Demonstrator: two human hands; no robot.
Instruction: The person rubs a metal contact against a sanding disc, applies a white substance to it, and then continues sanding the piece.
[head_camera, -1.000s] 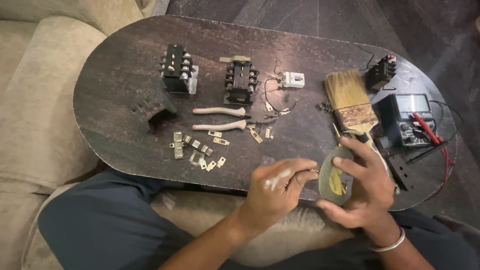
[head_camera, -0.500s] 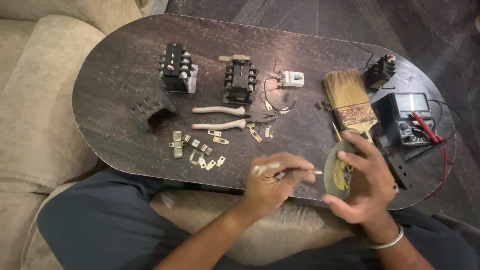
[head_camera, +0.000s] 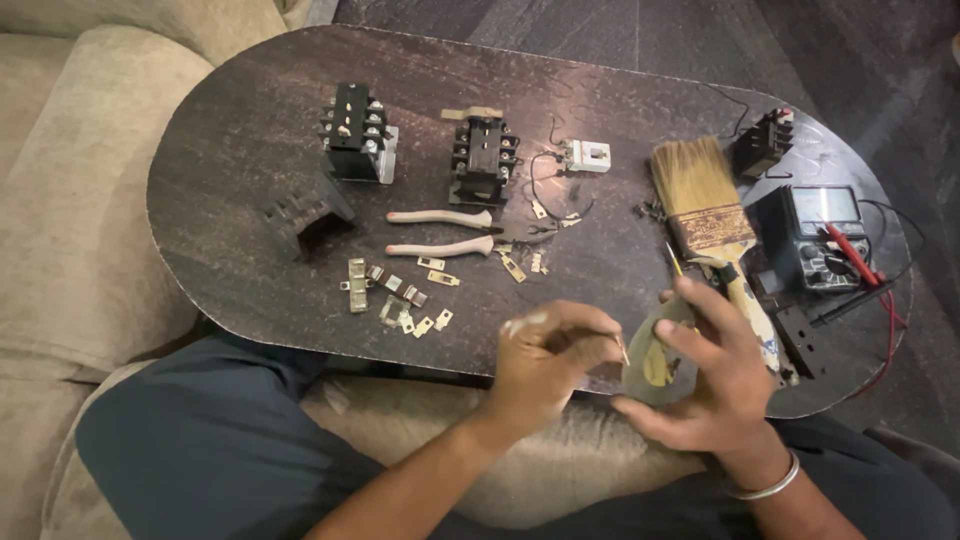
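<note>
The right hand is gripping a folded grey piece of abrasive paper, with the fingers wrapping over its top edge and the thumb underneath. This sheet is sitting at the near edge of the oval dark table, at about 5 o'clock from the table centre, and yellowish marks are showing on its face.

The left hand is pinching a small thin metal piece between thumb and fingertips; the hand is blurred, so the exact shape of the piece cannot be told. The tip of the piece is touching the left edge of the abrasive paper.

At 12 o'clock from the right hand, a flat paintbrush is lying with bristles pointing away and its handle passing just behind the fingers. At 2 o'clock, a black multimeter is lying with red and black probe leads across it.

At 11 o'clock from the left hand, pliers with pale handles are lying open. At 9 o'clock, small metal contact strips are lying scattered. Two black contactor blocks are standing at the far side, well apart from both hands.
</note>
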